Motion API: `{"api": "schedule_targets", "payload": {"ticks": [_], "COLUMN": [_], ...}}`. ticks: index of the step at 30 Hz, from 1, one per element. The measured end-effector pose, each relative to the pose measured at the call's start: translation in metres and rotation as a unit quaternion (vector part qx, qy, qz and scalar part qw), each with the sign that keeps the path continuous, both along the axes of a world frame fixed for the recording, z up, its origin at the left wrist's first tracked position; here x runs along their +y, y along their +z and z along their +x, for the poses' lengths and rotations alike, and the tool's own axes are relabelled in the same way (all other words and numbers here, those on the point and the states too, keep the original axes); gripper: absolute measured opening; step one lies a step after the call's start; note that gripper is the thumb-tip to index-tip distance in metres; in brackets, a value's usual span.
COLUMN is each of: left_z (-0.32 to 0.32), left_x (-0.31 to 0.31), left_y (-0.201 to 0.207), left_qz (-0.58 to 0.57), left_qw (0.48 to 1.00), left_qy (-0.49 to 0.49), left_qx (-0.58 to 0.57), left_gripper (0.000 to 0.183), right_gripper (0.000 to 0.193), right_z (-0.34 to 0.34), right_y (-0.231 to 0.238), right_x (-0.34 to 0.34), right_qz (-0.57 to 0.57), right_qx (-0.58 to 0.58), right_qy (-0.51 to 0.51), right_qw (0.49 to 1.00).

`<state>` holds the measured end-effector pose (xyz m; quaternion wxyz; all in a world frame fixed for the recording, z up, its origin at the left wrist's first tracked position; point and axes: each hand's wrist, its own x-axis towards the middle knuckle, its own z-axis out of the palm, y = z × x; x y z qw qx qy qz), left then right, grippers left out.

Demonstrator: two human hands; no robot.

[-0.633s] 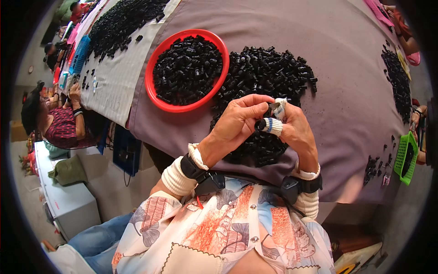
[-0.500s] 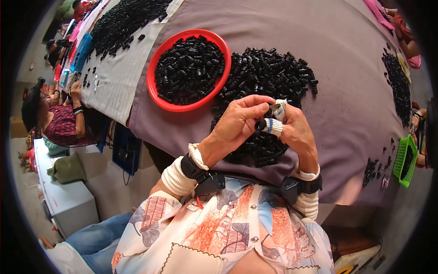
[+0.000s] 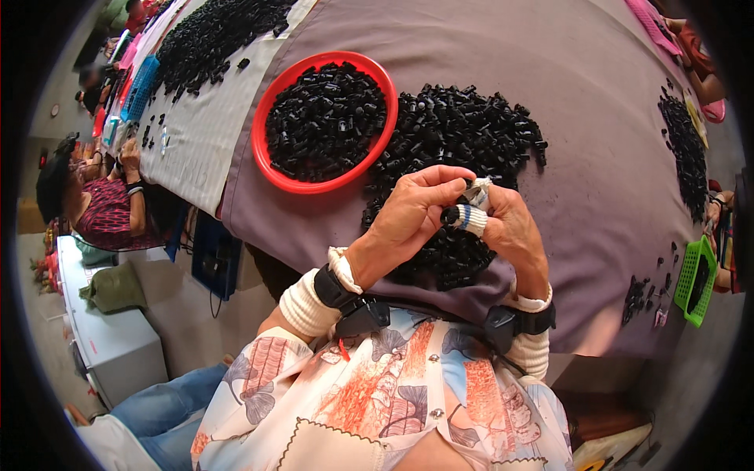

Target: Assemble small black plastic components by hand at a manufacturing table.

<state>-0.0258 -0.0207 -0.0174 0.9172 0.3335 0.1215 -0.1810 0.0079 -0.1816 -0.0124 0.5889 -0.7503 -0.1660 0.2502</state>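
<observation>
My left hand (image 3: 408, 212) is closed, thumb and forefinger pinching a small black plastic part (image 3: 450, 215) that is mostly hidden by the fingers. Facing it, my right hand (image 3: 514, 228) has white knitted finger sleeves (image 3: 471, 220) on its thumb and forefinger. Between those covered fingers it grips a thin, grey, blade-like metal piece (image 3: 474, 191), touching the spot where both hands meet. Below and behind the hands spreads a heap of small black parts (image 3: 471, 129). A round red basin (image 3: 261, 161), filled with similar parts, stands left of the heap.
A mauve cloth (image 3: 597, 235) covers the table. More black parts lie at the far left (image 3: 220, 35) and right (image 3: 682, 153). A green basket (image 3: 691, 302) sits at the right edge. Other people, one in a patterned top (image 3: 114, 216), sit around.
Both hands stay together in nearly the same place, with only slight shifts of the fingers. The view has moved very slightly; the basin and heap are otherwise unchanged.
</observation>
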Motion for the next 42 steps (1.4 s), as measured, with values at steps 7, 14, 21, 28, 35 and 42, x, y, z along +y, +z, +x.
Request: {"api": "schedule_targets", "payload": {"ticks": [7,14,21,28,35,42], "left_z": [0.006,0.007,0.005,0.007,0.009,0.008], "left_x": [0.006,0.007,0.003,0.002,0.008,0.006], "left_y": [-0.010,-0.006,0.002,0.007,0.005,0.007], "left_qz": [-0.115,-0.129,-0.022,-0.032,-0.046,-0.015], "left_qw": [0.993,0.992,1.000,0.999,0.999,0.999], "left_qy": [0.008,0.006,0.011,0.002,-0.004,-0.002], "left_qx": [0.003,0.006,-0.013,-0.024,-0.026,-0.028], "left_gripper": [0.025,0.026,0.019,0.019,0.026,0.024], "right_gripper": [0.025,0.026,0.026,0.024,0.025,0.024], "right_z": [0.001,0.008,0.004,0.007,0.011,0.010], "right_y": [0.004,0.005,0.004,0.007,0.013,0.008], "right_x": [0.004,0.009,0.013,0.012,0.009,0.007], "right_qz": [0.012,0.064,0.046,0.032,0.004,-0.020], "right_qx": [0.123,0.111,0.101,0.114,0.071,0.025], "right_qy": [-0.069,-0.074,-0.084,-0.122,-0.062,-0.051], "right_qw": [0.990,0.989,0.990,0.985,0.995,0.998]}}
